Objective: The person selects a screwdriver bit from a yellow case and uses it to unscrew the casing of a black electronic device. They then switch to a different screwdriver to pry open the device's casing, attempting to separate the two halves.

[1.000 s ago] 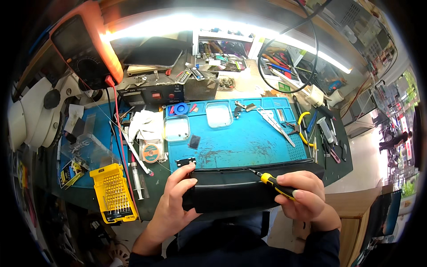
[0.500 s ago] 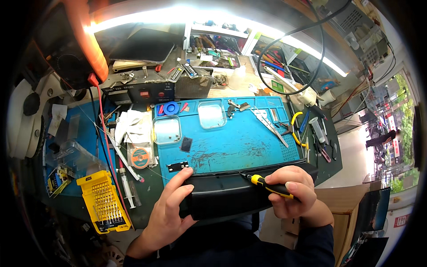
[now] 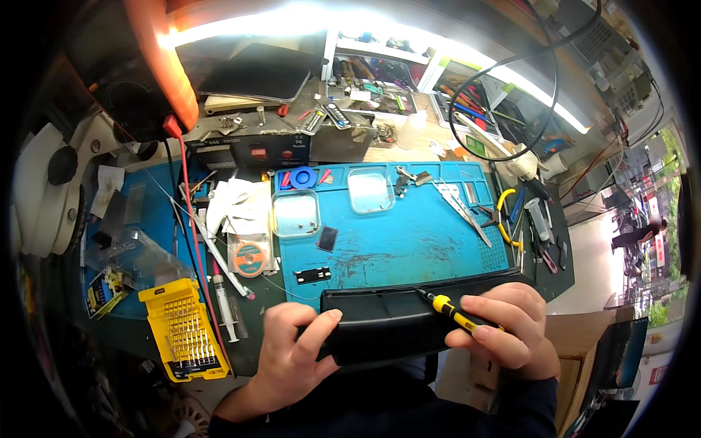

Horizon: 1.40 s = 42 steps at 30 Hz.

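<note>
A long black plastic housing (image 3: pixel 394 325) lies across the near edge of the blue work mat (image 3: pixel 394 252). My left hand (image 3: pixel 296 358) grips its left end, fingers on the top and front face. Held in my right hand (image 3: pixel 511 328) is a yellow-and-black screwdriver (image 3: pixel 456 314), slanting up to the left. Its tip meets the housing's upper surface near the far edge; whether a screw sits there is too small to tell. Beyond the housing's left end lie a small black bracket (image 3: pixel 312 275) and a dark rectangular piece (image 3: pixel 328 239).
Two clear trays (image 3: pixel 296 214) with tiny parts stand on the mat. Calipers (image 3: pixel 461 212) and yellow-handled pliers (image 3: pixel 504 215) lie to the right. A yellow bit case (image 3: pixel 186 328), a syringe (image 3: pixel 225 310) and a solder-wick spool (image 3: pixel 248 260) are on the left. A cable loop (image 3: pixel 504 157) hangs above.
The whole view has shifted, so the bench appears further right. My left fingers have slid nearer to me on the housing's end, away from the black bracket. The screwdriver tip stays on the housing.
</note>
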Available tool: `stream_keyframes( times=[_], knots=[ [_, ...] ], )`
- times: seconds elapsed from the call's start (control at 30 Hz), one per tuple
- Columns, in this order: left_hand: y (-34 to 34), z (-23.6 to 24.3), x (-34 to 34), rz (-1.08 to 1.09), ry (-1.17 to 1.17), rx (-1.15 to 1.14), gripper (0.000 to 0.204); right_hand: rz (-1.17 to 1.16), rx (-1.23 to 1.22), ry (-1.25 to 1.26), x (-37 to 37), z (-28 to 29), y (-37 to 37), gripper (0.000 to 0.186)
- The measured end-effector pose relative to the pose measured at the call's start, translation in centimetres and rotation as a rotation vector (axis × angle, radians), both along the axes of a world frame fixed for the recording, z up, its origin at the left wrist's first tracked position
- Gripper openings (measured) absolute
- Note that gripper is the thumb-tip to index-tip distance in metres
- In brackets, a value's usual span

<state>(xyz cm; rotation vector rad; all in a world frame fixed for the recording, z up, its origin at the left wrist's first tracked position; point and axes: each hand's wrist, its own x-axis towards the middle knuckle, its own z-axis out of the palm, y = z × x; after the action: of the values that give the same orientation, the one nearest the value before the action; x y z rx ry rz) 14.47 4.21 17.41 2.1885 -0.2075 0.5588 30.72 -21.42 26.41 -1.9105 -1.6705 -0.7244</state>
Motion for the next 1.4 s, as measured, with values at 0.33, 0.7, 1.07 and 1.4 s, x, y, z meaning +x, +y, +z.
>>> stream_keyframes(
  times=[0.33,0.7,1.07,1.4],
  knots=[
    [-0.1,0.1,0.3,0.015,-0.011,0.060,0.078,-0.086,-0.147,0.007,-1.1,2.4,1.2,0.032],
    [-0.2,0.4,0.5,0.011,0.043,0.015,0.080,0.075,-0.065,0.448,-1.3,1.2,1.6,0.043],
    [-0.3,0.0,0.2,0.028,0.030,-0.021,0.083,-0.025,-0.047,0.387,-1.5,1.3,1.1,0.048],
    [-0.7,-0.5,-0.6,0.109,0.132,-0.042,0.085,0.004,-0.041,0.315,-1.3,0.7,0.9,0.045]
  ],
)
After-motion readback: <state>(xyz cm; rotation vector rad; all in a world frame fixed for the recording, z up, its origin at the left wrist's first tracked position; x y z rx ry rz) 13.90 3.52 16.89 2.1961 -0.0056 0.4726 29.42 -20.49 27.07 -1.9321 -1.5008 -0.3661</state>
